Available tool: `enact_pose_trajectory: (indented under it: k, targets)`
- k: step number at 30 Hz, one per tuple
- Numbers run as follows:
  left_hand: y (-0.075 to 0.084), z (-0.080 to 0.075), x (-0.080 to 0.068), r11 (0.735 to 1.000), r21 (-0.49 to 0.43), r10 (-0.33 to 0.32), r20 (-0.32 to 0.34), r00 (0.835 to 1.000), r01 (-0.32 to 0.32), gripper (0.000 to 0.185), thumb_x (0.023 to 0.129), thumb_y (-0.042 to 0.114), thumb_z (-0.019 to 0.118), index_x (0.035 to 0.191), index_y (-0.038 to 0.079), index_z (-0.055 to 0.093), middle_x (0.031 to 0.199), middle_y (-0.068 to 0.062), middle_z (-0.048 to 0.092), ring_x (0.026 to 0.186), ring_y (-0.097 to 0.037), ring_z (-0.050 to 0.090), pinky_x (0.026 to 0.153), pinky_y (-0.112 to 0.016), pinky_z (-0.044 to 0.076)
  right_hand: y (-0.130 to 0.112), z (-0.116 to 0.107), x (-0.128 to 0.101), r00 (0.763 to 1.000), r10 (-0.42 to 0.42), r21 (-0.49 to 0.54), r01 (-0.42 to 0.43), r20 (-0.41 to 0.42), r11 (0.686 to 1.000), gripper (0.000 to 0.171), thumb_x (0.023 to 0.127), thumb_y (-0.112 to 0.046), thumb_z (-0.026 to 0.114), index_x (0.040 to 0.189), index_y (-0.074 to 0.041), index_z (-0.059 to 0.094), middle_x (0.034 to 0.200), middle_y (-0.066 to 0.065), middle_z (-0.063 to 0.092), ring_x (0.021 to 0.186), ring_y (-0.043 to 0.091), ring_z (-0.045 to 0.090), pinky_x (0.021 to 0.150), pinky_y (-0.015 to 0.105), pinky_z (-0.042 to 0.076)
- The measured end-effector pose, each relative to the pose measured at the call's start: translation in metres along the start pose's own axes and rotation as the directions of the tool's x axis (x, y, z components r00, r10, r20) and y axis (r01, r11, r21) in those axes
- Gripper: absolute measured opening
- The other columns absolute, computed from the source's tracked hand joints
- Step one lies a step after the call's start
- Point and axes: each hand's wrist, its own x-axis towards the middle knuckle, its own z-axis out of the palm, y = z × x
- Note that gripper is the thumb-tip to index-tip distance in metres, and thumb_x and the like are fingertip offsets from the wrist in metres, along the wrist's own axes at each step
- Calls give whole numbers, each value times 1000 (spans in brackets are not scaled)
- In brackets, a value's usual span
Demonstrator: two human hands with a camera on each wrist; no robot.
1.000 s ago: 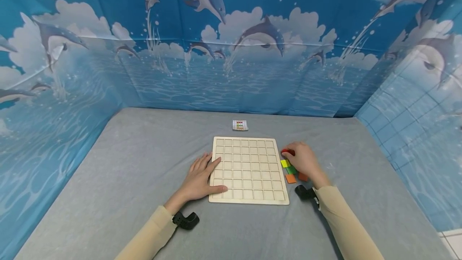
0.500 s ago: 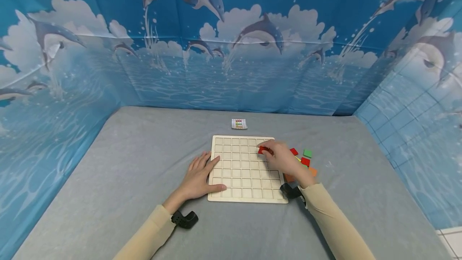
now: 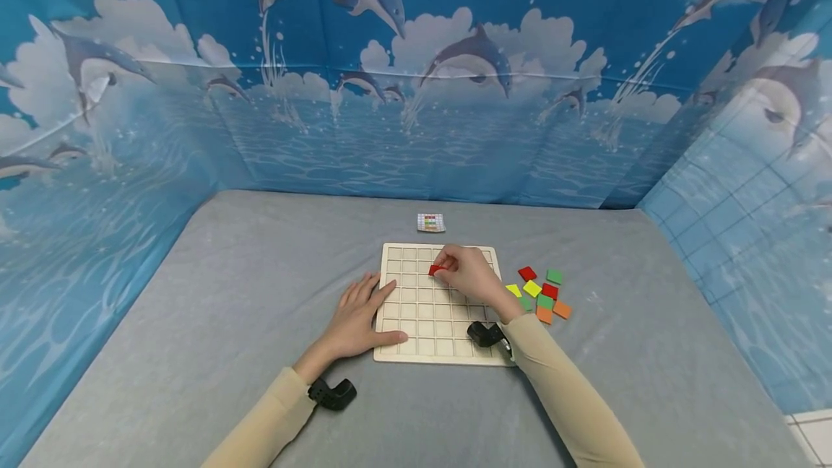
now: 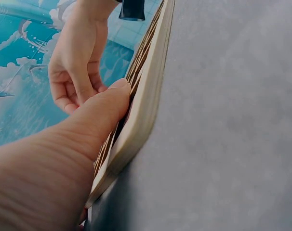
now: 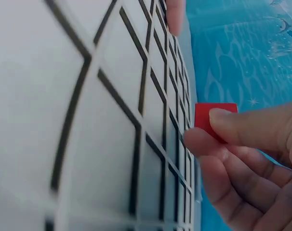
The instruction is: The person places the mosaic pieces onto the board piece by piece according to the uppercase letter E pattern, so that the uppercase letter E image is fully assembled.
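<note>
A square wooden grid board [image 3: 416,352] lies on the grey cloth. My left hand [image 3: 356,320] rests at its left edge, the thumb and forefinger spread over the rim and the other fingers beside it. Over the upper middle of the grid, my right hand [image 3: 471,276] pinches a square red tile [image 5: 202,115] between thumb and forefinger. In the right wrist view the tile is just off the board's surface. The left wrist view shows my left thumb [image 4: 107,103] on the board's rim, with the right hand beyond; the tile is hidden there.
Several loose tiles lie right of the board: red [image 3: 527,274], yellow [image 3: 532,288], green [image 3: 554,276] and orange [image 3: 562,310]. A small card [image 3: 430,222] with a coloured grid pattern lies behind the board. A dolphin-print curtain [image 3: 416,150] surrounds the table.
My right hand has moved left from the loose tiles onto the board, bringing the red tile over the grid's upper middle. The tiles at right are uncovered. The left hand stays put.
</note>
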Motion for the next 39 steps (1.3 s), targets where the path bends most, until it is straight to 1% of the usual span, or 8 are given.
enact_pose_trajectory:
  k: [4, 7, 12, 18, 21, 28, 32, 39]
  targets:
    - [0, -1, 0, 1000, -1, -9, 13, 1000, 9, 93, 78, 63, 65, 150, 16, 30, 155, -17, 16, 142, -32, 6, 110, -52, 6, -2, 8, 8, 999, 27, 17, -27, -27, 999, 6, 85, -4, 70, 88, -9, 69, 78, -1, 63, 68, 12, 57, 64, 31, 48]
    - [0, -2, 0, 1000, 5, -27, 37, 999, 27, 94, 79, 64, 64, 151, 18, 27, 156, -14, 12, 143, -29, 3, 110, -49, 4, -2, 13, 12, 998, 51, 4, -51, -32, 999, 7, 87, -3, 67, 90, -10, 70, 80, -1, 64, 68, 12, 57, 64, 31, 48]
    - [0, -1, 1, 1000, 6, -28, 35, 999, 27, 94, 79, 64, 63, 151, 17, 27, 156, -14, 13, 142, -29, 3, 110, -50, 5, 0, 20, 15, 995, 81, -27, -83, -50, 996, 10, 89, -3, 66, 91, -11, 70, 80, -1, 64, 70, 12, 58, 66, 32, 49]
    - [1, -1, 1, 1000, -2, -17, 20, 1000, 17, 93, 78, 63, 65, 151, 16, 29, 155, -16, 15, 142, -31, 5, 110, -51, 6, 1, 22, 15, 992, 109, -66, -113, -62, 991, 10, 90, -6, 65, 94, -12, 71, 83, -1, 65, 73, 14, 58, 68, 33, 48]
    - [1, -1, 1, 1000, 2, -10, 7, 1000, 10, 93, 78, 62, 66, 150, 15, 31, 154, -17, 17, 142, -32, 7, 109, -53, 7, 2, 21, 16, 994, 97, -94, -102, -56, 990, 12, 90, -6, 65, 98, -11, 72, 87, 1, 66, 74, 15, 59, 68, 35, 48]
    - [0, -1, 0, 999, 11, -31, 40, 999, 30, 94, 79, 65, 62, 151, 18, 27, 156, -15, 14, 142, -28, 3, 110, -49, 4, 4, 22, 14, 996, 84, -195, -83, -5, 977, 22, 90, -10, 64, 111, -8, 70, 90, 3, 60, 74, 15, 53, 67, 33, 45]
    - [0, -1, 0, 1000, 8, -27, 35, 999, 27, 93, 79, 64, 63, 151, 18, 27, 155, -15, 14, 142, -29, 4, 110, -50, 5, 3, 22, 12, 998, 62, -244, -60, 2, 968, 26, 90, -11, 64, 115, -7, 70, 93, 4, 59, 75, 16, 52, 67, 34, 45]
    - [0, -1, 0, 1000, 6, -19, 23, 1000, 19, 93, 79, 63, 64, 151, 16, 29, 155, -15, 15, 142, -30, 5, 110, -51, 6, -1, 19, 6, 998, 24, -279, -9, 50, 960, 31, 91, -11, 63, 121, -2, 65, 102, 10, 57, 80, 19, 50, 69, 35, 44]
